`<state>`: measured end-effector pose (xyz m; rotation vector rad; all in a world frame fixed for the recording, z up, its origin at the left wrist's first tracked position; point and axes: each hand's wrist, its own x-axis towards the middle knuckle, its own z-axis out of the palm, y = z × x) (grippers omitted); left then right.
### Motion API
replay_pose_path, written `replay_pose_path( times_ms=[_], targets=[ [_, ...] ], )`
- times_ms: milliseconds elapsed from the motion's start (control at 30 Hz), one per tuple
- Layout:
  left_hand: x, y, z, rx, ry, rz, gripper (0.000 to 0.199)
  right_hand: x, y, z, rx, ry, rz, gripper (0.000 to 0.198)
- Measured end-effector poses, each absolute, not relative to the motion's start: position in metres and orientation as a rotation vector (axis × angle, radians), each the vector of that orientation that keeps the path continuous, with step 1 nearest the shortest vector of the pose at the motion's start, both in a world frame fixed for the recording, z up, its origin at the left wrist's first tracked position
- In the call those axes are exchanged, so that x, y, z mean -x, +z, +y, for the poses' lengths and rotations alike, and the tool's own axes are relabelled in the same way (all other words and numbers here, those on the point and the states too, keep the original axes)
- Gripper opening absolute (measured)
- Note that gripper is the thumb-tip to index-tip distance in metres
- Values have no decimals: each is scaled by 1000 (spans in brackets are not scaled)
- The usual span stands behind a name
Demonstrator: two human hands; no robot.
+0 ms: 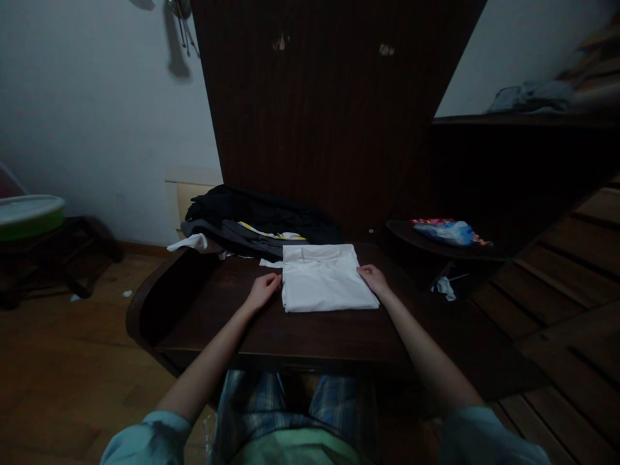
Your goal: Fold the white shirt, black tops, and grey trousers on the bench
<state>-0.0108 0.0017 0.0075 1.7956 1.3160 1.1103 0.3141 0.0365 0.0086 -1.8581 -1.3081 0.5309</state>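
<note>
Head view: folded white cloth [324, 287] flat on bench [300, 339], between hands. Left hand [264, 289] curled at its left edge, right hand [374, 279] fingertips at right edge; can't tell if either pinches. Probably light, floppy, not fragile; best held at both sides, layers together.

Two hands are in view, one left hand [263, 289] and one right hand [372, 278], and two sleeves [150, 439]. One surface [300, 339] bears one white cloth [324, 281] and one heap [261, 205] of clothes, its pieces too dark to count. Further: one board [329, 116] with two pale patches [281, 42], one basin [31, 227], one stool [72, 236], one bag [448, 232].
</note>
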Motion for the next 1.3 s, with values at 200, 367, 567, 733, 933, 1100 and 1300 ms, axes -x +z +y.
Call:
replay_pose_path(
  times_ms=[200,367,567,733,933,1100,1300],
  targets=[
    [-1,8,-36,-1941,1001,1295,30,-330,2,-21,1844,566,-1375,29],
    [-6,-7,-56,-1957,1087,1401,25,-335,-7,-54,1636,570,-1496,36],
    [-4,-11,-57,-1906,1126,1382,19,-334,-7,-69,1455,557,-1543,35],
    [2,-7,-66,-1832,1207,1329,19,-334,-6,-80,1410,433,-1558,31],
    [9,-5,-73,-1832,1078,1324,21,-333,-4,-89,1415,772,-1666,34],
    [10,3,-77,-1889,947,1327,30,-336,-2,-91,1434,833,-1677,33],
    [13,2,-79,-1780,983,1360,31,-339,0,-93,1484,887,-1665,29]
  ],
)
